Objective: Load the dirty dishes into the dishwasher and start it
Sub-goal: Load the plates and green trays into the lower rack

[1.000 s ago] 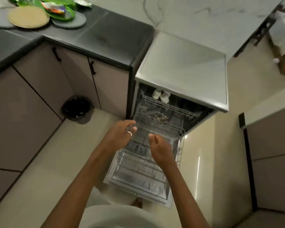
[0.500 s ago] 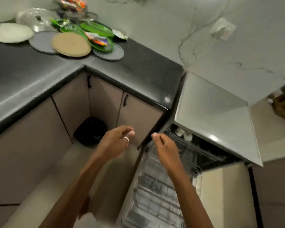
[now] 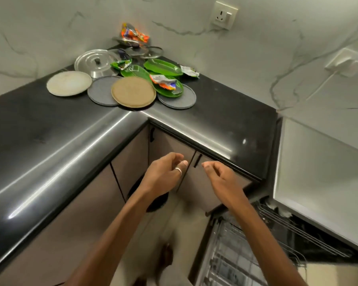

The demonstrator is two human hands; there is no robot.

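Dirty dishes lie in the far corner of the black counter (image 3: pixel 50 141): a white plate (image 3: pixel 69 83), a tan plate (image 3: pixel 133 92), two grey plates (image 3: pixel 100 91), green leaf-shaped plates (image 3: pixel 163 68) with wrappers on them, and a steel lid (image 3: pixel 94 62). The dishwasher (image 3: pixel 318 172) stands at the right, its wire rack (image 3: pixel 246 254) pulled out at the lower right. My left hand (image 3: pixel 163 176) and my right hand (image 3: pixel 221 180) hover empty in front of the cabinet doors, fingers loosely curled, well short of the dishes.
A black bin (image 3: pixel 155 201) sits on the floor below my left hand. Two wall sockets (image 3: pixel 224 15) are on the marble wall, one (image 3: pixel 347 62) with a white cable plugged in. A snack wrapper (image 3: pixel 133 35) tops glass lids at the back corner.
My view has swung up and left from the dishwasher rack to the counter corner. Both hands have come away from the rack and now hang in front of the cabinets.
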